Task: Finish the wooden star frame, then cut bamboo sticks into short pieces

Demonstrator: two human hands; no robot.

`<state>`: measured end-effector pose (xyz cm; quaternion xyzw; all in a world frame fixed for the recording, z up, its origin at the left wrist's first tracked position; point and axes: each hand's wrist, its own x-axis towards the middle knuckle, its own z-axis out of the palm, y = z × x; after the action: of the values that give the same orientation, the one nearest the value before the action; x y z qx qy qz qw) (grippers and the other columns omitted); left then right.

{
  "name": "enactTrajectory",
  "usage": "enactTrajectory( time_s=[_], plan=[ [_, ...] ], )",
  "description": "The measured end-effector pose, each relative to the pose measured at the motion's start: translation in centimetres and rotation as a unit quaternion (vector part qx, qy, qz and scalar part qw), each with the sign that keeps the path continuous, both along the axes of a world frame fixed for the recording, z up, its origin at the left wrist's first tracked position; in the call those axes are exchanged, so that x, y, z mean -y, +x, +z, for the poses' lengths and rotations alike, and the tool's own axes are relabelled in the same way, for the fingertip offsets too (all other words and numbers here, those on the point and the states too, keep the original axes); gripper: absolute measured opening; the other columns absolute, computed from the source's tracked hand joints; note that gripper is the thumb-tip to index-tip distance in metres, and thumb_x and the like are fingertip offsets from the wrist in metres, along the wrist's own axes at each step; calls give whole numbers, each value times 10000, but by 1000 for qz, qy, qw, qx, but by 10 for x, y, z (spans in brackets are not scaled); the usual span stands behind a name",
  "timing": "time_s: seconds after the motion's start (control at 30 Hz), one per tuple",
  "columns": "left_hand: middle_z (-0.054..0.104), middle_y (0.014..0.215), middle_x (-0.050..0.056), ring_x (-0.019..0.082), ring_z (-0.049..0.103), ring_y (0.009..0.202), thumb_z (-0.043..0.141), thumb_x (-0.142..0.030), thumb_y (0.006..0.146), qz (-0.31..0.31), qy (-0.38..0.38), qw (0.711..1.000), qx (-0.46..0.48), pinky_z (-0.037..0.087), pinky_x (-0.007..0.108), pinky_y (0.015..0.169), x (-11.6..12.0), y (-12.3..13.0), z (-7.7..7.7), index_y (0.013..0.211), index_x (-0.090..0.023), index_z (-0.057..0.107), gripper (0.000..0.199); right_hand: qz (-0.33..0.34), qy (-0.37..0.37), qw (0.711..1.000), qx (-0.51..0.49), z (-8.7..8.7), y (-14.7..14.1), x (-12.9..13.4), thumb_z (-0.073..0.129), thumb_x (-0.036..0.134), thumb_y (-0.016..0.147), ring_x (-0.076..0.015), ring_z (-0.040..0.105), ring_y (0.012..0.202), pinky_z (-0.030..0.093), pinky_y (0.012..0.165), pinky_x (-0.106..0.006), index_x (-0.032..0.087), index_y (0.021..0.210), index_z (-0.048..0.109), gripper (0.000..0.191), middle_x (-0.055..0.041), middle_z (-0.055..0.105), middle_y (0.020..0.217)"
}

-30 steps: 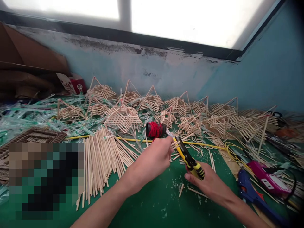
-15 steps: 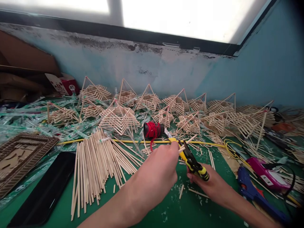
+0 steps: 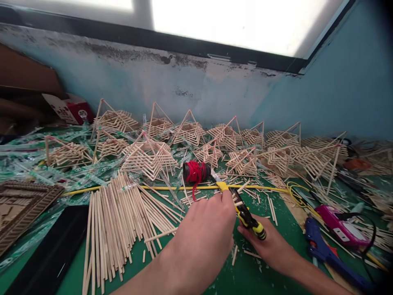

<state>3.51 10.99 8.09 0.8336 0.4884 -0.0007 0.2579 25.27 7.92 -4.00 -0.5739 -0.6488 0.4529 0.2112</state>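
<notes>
My left hand (image 3: pixel 205 229) is closed in a pinch around a thin wooden stick (image 3: pixel 238 203), whose short end pokes out past the fingers at the pliers. My right hand (image 3: pixel 272 243) grips black-and-yellow pliers (image 3: pixel 249 217); their jaws are partly hidden behind my left fingers, so I cannot tell whether they touch the stick. Just beyond my left fingertips lies a yellow tool with a flat metal blade (image 3: pixel 218 178). Next to it sits a black spool wound with red yarn (image 3: pixel 196 172). Left of my left hand, a large bundle of wooden sticks (image 3: pixel 115 225) fans out on the green table.
Several stick-built pyramid frames (image 3: pixel 150 157) line the back by the wall. A yellow cable (image 3: pixel 264 188) crosses the table. On the right lie a blue glue gun (image 3: pixel 325 246) and a pink device (image 3: pixel 340 227). A black tray (image 3: pixel 50 250) and cardboard frame (image 3: pixel 33 217) are left.
The view has shifted slightly. Both hands remain close together, with the pliers a little lower. A stick end now shows to the left of my left wrist, over the bundle's edge.
</notes>
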Motion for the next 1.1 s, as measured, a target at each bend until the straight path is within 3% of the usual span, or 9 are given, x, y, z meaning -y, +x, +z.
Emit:
enactTrajectory(
  time_s=[0.33, 0.57, 0.73, 0.83, 0.93, 1.1],
  plan=[
    [649, 1078, 153, 300, 674, 993, 361, 33, 837, 37, -71, 995, -52, 536, 396, 816, 0, 5, 6, 1156, -137, 551, 409, 19, 21, 1000, 11, 1, -3, -8, 601, 484, 886, -173, 497, 714, 460, 693, -266, 166, 764, 608, 341, -16, 595, 715],
    [636, 1074, 193, 322, 683, 944, 322, 26, 856, 36, -103, 993, -45, 525, 396, 749, -1, 7, 8, 1157, -119, 555, 407, 46, 0, 999, 20, 2, -5, -8, 546, 463, 933, -184, 512, 753, 453, 736, -276, 177, 818, 589, 311, -16, 604, 751],
    [648, 1015, 201, 298, 668, 846, 420, -20, 841, 61, -95, 993, -18, 453, 323, 663, 6, 9, -2, 1147, -99, 568, 348, 22, 58, 997, 45, -8, -9, -5, 498, 492, 939, -180, 535, 659, 436, 617, -266, 177, 769, 606, 374, -43, 642, 732],
    [657, 927, 162, 241, 619, 704, 520, -84, 810, 102, -110, 988, 32, 364, 287, 583, 17, -7, -17, 1154, -104, 568, 348, 6, 89, 995, 46, -17, -9, -2, 506, 499, 926, -199, 597, 659, 470, 629, -270, 186, 805, 651, 366, -57, 668, 733],
    [629, 799, 79, 198, 578, 689, 331, -175, 968, 142, -117, 970, 158, 339, 285, 600, 23, -31, -29, 1017, -186, 613, 286, -42, 92, 993, 60, -24, -4, -2, 525, 558, 897, -200, 596, 612, 475, 570, -260, 198, 739, 650, 413, -49, 660, 676],
    [573, 872, 52, 140, 499, 711, 305, -344, 1032, 124, -124, 898, 403, 388, 240, 625, 6, -42, -39, 1049, -184, 561, 302, -116, 60, 991, 0, -30, 3, -2, 573, 615, 849, -188, 557, 604, 450, 520, -241, 189, 726, 626, 447, -40, 627, 656]
  ],
)
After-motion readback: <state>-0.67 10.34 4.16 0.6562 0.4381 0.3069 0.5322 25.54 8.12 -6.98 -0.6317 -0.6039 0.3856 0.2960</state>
